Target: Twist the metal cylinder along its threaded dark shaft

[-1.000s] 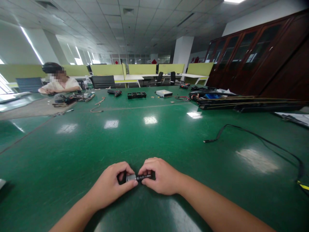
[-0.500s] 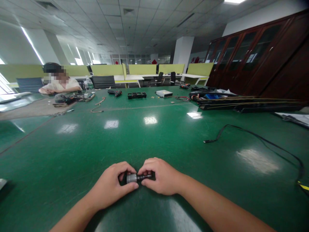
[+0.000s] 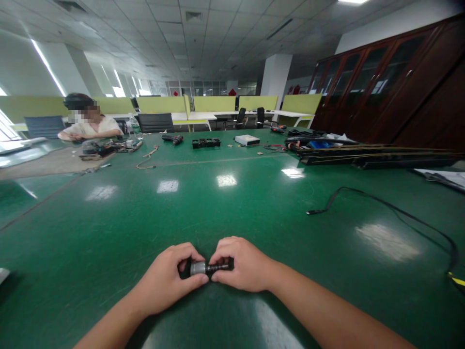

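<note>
A small metal part (image 3: 198,268) lies level near the front of the green table (image 3: 232,213). Its left end is a grey cylinder, and a thinner dark ridged shaft sticks out to the right. My left hand (image 3: 170,276) curls around the cylinder, with the thumb in front and the fingers behind. From the other side, my right hand (image 3: 243,266) closes thumb and fingertips about the shaft (image 3: 217,267). The fingertips of both hands nearly meet at the middle of the part. What lies inside the left palm is hidden.
A black cable (image 3: 378,198) runs over the table at right. Black rails (image 3: 334,156) and tools are piled behind it. Along the far side lie a power drill (image 3: 173,139), a black tray-like part (image 3: 206,143) and a white box (image 3: 247,140). A person (image 3: 90,123) sits at far left.
My right hand has shifted very slightly along the shaft, and a bit more of its dark end shows. The left hand and the part stay where they were.
</note>
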The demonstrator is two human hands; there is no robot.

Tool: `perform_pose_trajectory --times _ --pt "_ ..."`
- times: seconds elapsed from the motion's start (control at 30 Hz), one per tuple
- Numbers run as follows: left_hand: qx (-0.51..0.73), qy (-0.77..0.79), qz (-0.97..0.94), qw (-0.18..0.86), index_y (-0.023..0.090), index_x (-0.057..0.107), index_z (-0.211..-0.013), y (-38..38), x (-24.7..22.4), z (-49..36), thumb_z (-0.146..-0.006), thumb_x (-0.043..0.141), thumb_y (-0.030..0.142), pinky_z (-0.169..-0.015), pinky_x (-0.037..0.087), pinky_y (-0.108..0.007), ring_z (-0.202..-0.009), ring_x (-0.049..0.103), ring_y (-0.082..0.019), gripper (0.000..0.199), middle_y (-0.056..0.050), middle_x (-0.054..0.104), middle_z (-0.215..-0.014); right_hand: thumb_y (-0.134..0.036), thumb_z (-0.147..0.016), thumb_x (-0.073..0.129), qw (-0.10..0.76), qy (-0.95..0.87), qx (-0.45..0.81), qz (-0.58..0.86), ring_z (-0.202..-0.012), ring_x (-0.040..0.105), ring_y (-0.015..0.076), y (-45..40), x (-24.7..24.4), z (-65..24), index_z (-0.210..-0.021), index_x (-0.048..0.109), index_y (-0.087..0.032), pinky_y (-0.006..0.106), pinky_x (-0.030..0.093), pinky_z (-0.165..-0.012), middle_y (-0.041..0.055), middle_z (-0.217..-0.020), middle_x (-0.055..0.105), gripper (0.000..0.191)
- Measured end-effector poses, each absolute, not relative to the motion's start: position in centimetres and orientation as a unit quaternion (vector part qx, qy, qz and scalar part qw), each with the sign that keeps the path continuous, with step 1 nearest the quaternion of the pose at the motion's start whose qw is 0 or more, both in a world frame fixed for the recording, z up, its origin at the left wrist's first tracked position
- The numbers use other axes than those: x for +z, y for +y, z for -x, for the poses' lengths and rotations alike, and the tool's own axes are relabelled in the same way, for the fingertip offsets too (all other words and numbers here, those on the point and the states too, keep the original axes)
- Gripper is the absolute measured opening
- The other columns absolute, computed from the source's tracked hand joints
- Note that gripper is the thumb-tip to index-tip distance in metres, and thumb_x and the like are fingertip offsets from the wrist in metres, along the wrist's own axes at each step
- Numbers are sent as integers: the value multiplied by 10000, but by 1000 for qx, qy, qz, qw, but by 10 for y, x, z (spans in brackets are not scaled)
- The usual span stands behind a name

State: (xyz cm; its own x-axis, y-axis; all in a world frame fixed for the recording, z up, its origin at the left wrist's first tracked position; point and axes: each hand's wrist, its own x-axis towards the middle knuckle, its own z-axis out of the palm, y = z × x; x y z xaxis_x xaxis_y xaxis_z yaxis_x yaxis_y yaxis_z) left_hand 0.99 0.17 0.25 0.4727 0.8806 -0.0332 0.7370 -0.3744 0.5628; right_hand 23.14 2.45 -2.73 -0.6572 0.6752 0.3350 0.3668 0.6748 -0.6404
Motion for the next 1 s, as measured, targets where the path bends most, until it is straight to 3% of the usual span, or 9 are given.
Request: perform_pose_trajectory --times 1.0 --pt "149 511 -805 261 190 642 -840 2 4 -6 -844 635 434 -634 363 -246 -700 532 -159 244 19 575 -753 -114 -670 724 305 -824 267 396 -602 538 113 46 -25 -259 -733 712 -158 222 402 -565 -6 -676 603 78"
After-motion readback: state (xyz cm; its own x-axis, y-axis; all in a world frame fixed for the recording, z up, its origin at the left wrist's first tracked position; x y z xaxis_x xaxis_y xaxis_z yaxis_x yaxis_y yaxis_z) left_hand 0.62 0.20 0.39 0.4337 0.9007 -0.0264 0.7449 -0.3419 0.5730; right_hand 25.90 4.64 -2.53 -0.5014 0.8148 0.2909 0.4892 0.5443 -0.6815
